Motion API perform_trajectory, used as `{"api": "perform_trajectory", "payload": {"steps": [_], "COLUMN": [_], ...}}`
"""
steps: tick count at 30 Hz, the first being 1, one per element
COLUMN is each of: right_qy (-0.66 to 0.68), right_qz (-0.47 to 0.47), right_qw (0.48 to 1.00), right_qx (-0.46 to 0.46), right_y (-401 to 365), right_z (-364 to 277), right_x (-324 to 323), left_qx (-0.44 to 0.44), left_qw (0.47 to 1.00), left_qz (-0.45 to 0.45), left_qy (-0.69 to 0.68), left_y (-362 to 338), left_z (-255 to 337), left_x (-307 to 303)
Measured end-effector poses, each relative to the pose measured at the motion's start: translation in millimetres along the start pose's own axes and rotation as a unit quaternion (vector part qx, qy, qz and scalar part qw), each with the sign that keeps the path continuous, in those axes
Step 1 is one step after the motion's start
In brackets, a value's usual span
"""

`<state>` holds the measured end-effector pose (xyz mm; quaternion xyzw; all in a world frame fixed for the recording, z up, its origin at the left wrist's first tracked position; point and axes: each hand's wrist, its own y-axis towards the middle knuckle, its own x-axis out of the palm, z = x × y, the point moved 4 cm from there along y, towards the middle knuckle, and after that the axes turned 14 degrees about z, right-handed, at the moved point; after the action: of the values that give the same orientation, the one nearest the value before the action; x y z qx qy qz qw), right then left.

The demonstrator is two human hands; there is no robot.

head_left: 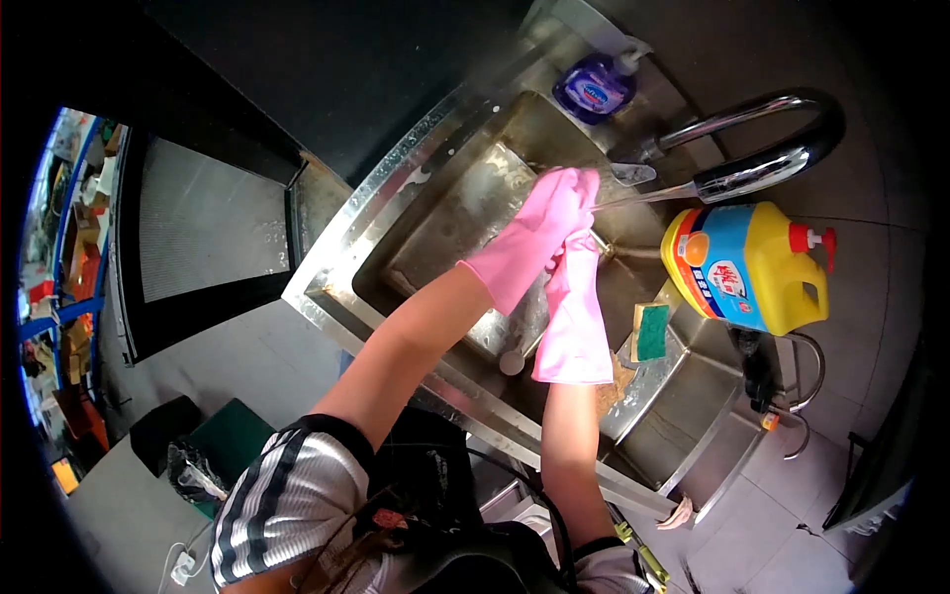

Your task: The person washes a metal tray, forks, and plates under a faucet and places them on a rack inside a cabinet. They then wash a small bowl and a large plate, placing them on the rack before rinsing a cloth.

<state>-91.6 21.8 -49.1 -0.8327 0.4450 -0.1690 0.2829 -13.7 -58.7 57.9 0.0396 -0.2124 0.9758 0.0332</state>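
Observation:
Both my hands wear pink rubber gloves and are close together over the basin of a steel sink point(465, 178), where water streams from the faucet point(757, 178). My left hand point(554, 213) is in the stream, fingers closed; its glove partly covers the other hand. My right hand point(574, 259) is curled just below and touches the left. A thin pale edge shows beside the gloves, but what they hold is hidden. Beneath my right wrist a small round pale piece point(512, 363) lies in the basin. A green and yellow sponge point(649, 332) rests on the sink divider.
A yellow detergent jug point(747, 267) with a red pump stands on the right ledge. A purple soap bottle point(596, 87) sits at the back. Black gloves or cloth point(756, 366) hang beside the smaller basin point(663, 436). A glass-panelled door point(213, 223) is at left.

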Motion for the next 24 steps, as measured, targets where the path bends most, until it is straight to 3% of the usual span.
{"api": "perform_trajectory", "payload": {"steps": [1,4,6,7,10,12,14,15,18,20,22,24], "right_qy": [-0.034,-0.029,-0.062,-0.041,-0.006,0.009,0.029,0.076,-0.117,-0.383,-0.549,-0.394], "right_qz": [-0.004,-0.01,0.031,0.036,0.017,-0.02,-0.068,-0.129,-0.022,0.016,0.026,0.015], "right_qw": [0.999,0.998,0.997,0.998,1.0,1.0,0.997,0.989,0.987,0.885,0.706,0.871], "right_qx": [-0.005,-0.057,-0.041,-0.03,-0.016,0.0,0.031,0.022,-0.108,-0.266,-0.446,-0.293], "right_y": [-10.6,-21.4,-33.6,-36.5,-44.9,-43.3,-34.1,-32.1,-37.0,-46.0,-36.4,-59.0], "right_z": [-12.8,-27.6,-32.3,-32.1,-35.5,-37.8,-36.3,-39.2,-58.7,-71.0,-67.4,-68.5], "right_x": [2.3,0.4,-0.4,-1.9,-4.6,-5.3,-9.7,-8.8,5.8,15.5,20.1,26.2], "left_qx": [0.134,0.342,0.064,0.128,0.076,0.036,-0.049,-0.081,-0.135,-0.174,-0.21,-0.198], "left_qw": [0.989,0.928,0.946,0.945,0.963,0.977,0.98,0.929,0.892,0.911,0.922,0.935], "left_qz": [0.018,-0.096,-0.246,-0.237,-0.179,-0.205,-0.172,-0.276,-0.269,-0.209,-0.183,-0.164], "left_qy": [0.058,0.108,0.2,0.186,0.186,0.042,-0.091,-0.235,-0.337,-0.309,-0.268,-0.244], "left_y": [-21.8,7.9,6.8,11.4,19.8,31.3,39.5,37.5,27.0,40.5,41.6,38.6], "left_z": [26.1,5.3,8.7,2.6,-12.7,-23.1,-37.6,-37.1,-30.2,-47.1,-49.0,-40.4], "left_x": [1.6,-1.1,5.0,13.4,17.2,14.6,12.8,12.8,-3.6,-4.3,-9.6,-14.3]}}
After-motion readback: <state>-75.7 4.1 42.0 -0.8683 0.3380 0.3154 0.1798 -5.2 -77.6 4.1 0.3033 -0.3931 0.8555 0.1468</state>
